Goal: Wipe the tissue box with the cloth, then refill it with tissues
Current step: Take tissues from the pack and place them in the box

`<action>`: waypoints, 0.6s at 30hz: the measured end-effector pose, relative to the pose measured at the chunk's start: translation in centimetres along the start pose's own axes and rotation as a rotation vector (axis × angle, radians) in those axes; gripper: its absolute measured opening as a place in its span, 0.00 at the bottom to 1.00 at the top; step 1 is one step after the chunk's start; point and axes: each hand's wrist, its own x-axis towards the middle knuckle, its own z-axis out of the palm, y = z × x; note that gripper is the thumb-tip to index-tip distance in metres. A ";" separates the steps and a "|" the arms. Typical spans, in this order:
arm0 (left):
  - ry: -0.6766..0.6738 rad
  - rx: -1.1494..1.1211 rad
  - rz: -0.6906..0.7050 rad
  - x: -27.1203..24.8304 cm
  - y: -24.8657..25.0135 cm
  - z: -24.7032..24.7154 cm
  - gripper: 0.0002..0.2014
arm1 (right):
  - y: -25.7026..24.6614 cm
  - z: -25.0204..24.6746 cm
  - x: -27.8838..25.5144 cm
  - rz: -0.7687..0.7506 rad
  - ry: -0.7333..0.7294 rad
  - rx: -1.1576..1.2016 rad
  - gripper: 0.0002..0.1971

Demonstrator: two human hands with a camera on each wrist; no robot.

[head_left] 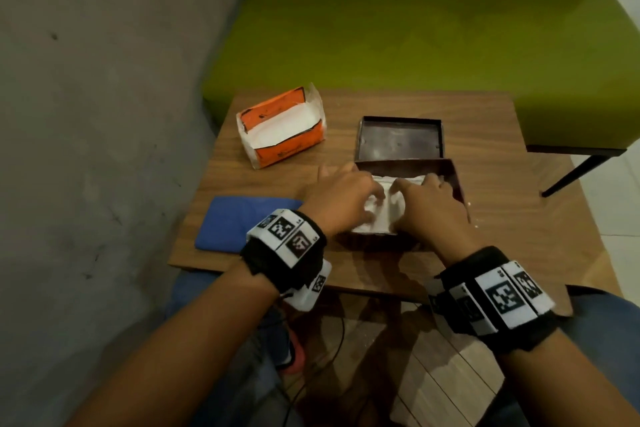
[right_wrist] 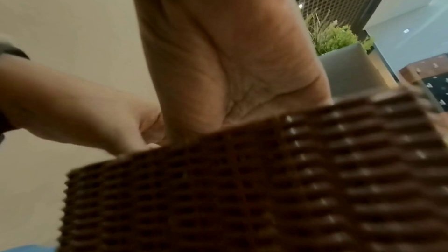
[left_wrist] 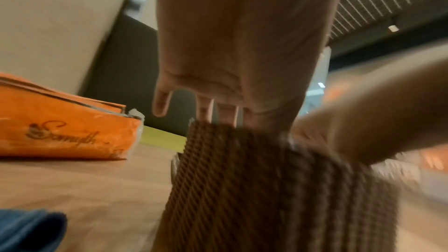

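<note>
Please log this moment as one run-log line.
stage: refilling | left hand, right hand: pressing tissues into woven tissue box | blue cloth: set aside

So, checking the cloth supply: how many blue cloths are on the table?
1. The blue cloth lies folded near the table's front-left edge, beside the left hand. None else shows.
</note>
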 end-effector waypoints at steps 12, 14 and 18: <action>0.099 -0.161 -0.420 5.8 -16.3 -4.2 0.15 | -0.9 1.4 1.2 -0.030 -0.113 0.076 0.33; -0.015 -0.022 -0.372 6.6 -16.1 -3.9 0.18 | -0.9 1.7 1.5 -0.026 -0.120 0.085 0.33; -0.148 0.129 -0.364 7.6 -15.6 -4.0 0.25 | -0.6 2.5 1.8 -0.038 -0.096 0.084 0.32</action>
